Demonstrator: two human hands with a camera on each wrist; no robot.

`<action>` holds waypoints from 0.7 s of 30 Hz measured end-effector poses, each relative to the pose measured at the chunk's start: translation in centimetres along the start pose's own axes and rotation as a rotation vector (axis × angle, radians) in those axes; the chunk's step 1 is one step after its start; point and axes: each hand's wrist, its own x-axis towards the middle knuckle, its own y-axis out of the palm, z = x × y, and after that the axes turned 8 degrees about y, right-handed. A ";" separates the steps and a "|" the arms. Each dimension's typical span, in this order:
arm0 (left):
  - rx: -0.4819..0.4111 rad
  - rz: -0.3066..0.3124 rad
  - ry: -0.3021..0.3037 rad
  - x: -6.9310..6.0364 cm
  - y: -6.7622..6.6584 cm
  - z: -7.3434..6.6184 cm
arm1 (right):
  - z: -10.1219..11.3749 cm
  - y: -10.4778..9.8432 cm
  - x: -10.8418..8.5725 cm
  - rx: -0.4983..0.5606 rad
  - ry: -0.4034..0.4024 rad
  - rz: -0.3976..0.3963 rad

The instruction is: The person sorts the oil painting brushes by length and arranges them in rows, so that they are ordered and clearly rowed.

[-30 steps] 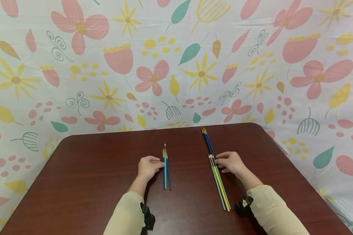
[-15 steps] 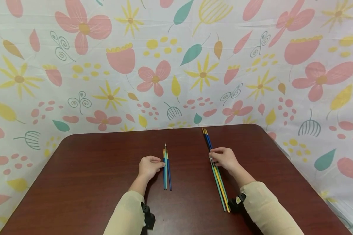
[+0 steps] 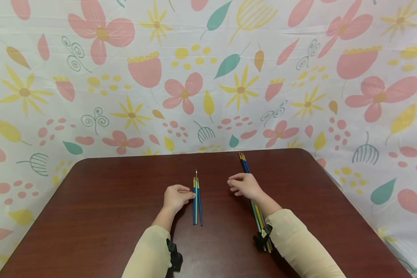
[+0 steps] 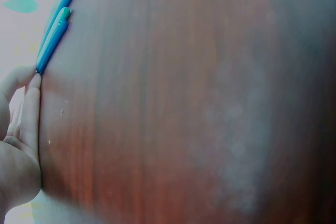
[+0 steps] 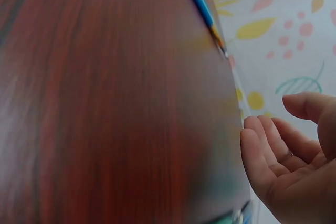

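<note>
Near the table's middle lie several slim paintbrushes side by side, a teal one point(image 3: 196, 210) between blue ones point(image 3: 200, 210). My left hand point(image 3: 175, 199) pinches the leftmost blue paintbrush point(image 4: 52, 48) between thumb and fingertips, seen in the left wrist view. My right hand point(image 3: 244, 184) is over the table, between that group and the row at the right, with its fingers loosely bent and holding nothing. In the right wrist view its palm and spread thumb show. Blue-handled paintbrushes point(image 3: 244, 165) and green and yellow ones point(image 3: 257, 216) lie partly hidden beneath my right hand and forearm.
The dark brown table point(image 3: 118, 208) has rounded far corners. A white cloth point(image 3: 208, 58) with printed flowers hangs right behind its far edge. Black wrist cameras sit on both sleeves point(image 3: 295, 239).
My right hand has come off the paintbrushes at the right and moved left toward the middle group, carrying nothing. My left hand has kept its place.
</note>
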 end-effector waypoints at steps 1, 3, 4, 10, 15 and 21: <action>-0.001 0.000 0.002 0.0 0.0 0.1 | 0.2 0.3 0.1 0.001 0.001 0.010; -0.001 -0.002 0.006 0.1 0.0 0.2 | 0.6 1.0 0.3 0.007 0.012 0.023; -0.002 -0.003 0.006 0.1 0.0 0.2 | 0.7 1.3 0.5 0.015 0.016 0.030; -0.009 -0.003 0.008 0.4 0.1 0.5 | 1.5 3.1 1.3 0.058 0.032 0.060; -0.011 -0.006 0.010 0.4 0.1 0.4 | 2.1 4.4 1.9 0.078 0.048 0.060; -0.009 -0.011 0.011 0.4 0.1 0.3 | 2.6 5.8 2.7 0.111 0.079 0.069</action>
